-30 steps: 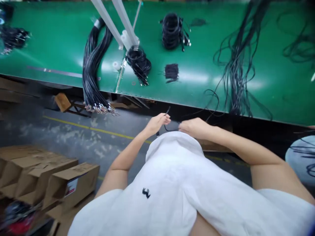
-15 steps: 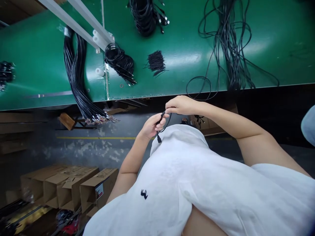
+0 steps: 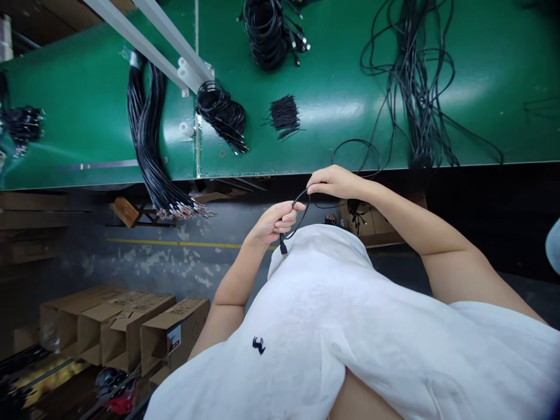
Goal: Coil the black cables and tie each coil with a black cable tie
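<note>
A thin black cable (image 3: 303, 217) runs in a loop between my two hands, in front of the bench edge. My left hand (image 3: 276, 223) is closed around it, and the cable's black plug (image 3: 283, 248) hangs just below those fingers. Higher and to the right, my right hand (image 3: 336, 181) pinches the cable between thumb and fingers. Behind that hand, a loose loop of cable (image 3: 356, 143) lies at the bench edge, near a long tangled bundle of black cables (image 3: 415, 99).
The green bench (image 3: 341, 76) carries a coiled cable bundle (image 3: 265, 35), a smaller coil (image 3: 221, 115), a stack of short black ties (image 3: 284, 113) and a thick cable bundle (image 3: 146, 128) overhanging the edge. Metal posts (image 3: 144, 41) rise at left. Cardboard boxes (image 3: 175, 326) stand on the floor.
My right hand first came up to my left hand at the cable, then drew slightly away to the right, opening the cable loop. My left hand keeps its grip; the camera view has shifted.
</note>
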Motion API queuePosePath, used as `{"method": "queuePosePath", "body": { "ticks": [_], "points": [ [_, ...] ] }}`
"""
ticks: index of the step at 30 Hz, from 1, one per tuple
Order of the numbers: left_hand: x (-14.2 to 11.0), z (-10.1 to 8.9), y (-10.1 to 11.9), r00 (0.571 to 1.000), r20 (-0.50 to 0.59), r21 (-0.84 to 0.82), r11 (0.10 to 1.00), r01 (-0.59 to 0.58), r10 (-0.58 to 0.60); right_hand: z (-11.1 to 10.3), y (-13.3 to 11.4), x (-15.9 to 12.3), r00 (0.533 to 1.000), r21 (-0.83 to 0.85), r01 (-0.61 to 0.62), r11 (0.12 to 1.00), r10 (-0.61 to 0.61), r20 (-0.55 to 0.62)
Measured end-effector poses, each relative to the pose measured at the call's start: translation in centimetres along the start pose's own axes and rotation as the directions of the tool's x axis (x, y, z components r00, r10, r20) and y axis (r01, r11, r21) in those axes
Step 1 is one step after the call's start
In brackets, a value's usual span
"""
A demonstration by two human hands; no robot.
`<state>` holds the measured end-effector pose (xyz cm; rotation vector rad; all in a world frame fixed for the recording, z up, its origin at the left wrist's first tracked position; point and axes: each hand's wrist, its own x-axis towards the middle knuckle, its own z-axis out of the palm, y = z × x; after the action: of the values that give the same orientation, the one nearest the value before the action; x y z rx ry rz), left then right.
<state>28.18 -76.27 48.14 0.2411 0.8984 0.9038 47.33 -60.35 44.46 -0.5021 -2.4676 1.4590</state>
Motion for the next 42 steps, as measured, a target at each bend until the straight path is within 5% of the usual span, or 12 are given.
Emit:
{"method": "queuePosePath", "body": {
  "ticks": [9,12,16,18,20,22,25,27,31,38,40,42],
  "points": [
    [-0.9,0.0,-0.5,0.992,-0.119,-0.332,0.943,0.007,-0.049,0.0,4.9,-1.7,0.971,0.192,-0.191,0.963,0.214,-0.106],
    [-2.4,-0.2,0.1,0.983,-0.164,-0.382,0.914,-0.138,0.08,-0.4,7.6,-3.0,0.946,0.164,-0.258,0.952,0.283,-0.156],
    [-5.1,-1.5,2.2,0.813,-0.331,-0.29,0.769,-0.57,0.479,0.1,10.3,-6.3,0.892,-0.175,-0.406,0.897,0.348,-0.289],
    [-5.3,-2.3,2.7,0.762,-0.355,-0.169,0.764,-0.622,0.542,1.6,8.8,-7.9,0.948,-0.399,-0.319,0.86,0.295,-0.122],
    [-4.2,-2.7,2.4,0.804,-0.342,-0.031,0.849,-0.528,0.487,3.6,5.0,-8.5,0.969,-0.499,-0.04,0.866,0.155,0.191],
    [-2.3,-2.7,0.9,0.867,-0.32,0.088,0.923,-0.374,0.382,5.1,0.4,-7.9,0.933,-0.472,0.192,0.86,-0.011,0.359],
    [0.2,-2.0,-2.3,0.962,-0.176,0.197,0.965,-0.173,0.208,4.6,-4.5,-4.8,0.958,-0.478,0.166,0.862,-0.026,0.287],
    [0.5,-1.5,-3.9,0.997,-0.035,0.231,0.971,-0.066,0.076,3.1,-5.2,-2.7,0.974,-0.427,0.055,0.903,0.045,0.22],
    [-0.3,-0.9,-4.0,0.996,0.085,0.09,0.995,-0.033,0.025,0.8,-3.7,-1.4,0.981,-0.097,-0.008,0.995,0.027,0.193],
    [-0.9,0.2,-2.1,0.998,-0.041,-0.103,0.994,0.045,-0.05,0.4,0.5,-1.4,0.998,0.139,-0.047,0.989,0.043,0.037],
    [-2.2,-0.2,-1.0,0.989,-0.141,-0.177,0.981,-0.074,0.05,0.2,4.2,-2.5,0.979,0.105,-0.152,0.983,0.164,-0.118],
    [-3.8,-1.1,0.3,0.929,-0.264,-0.178,0.933,-0.311,0.26,0.5,7.6,-4.5,0.906,-0.004,-0.323,0.946,0.308,-0.289]
  ]
}}
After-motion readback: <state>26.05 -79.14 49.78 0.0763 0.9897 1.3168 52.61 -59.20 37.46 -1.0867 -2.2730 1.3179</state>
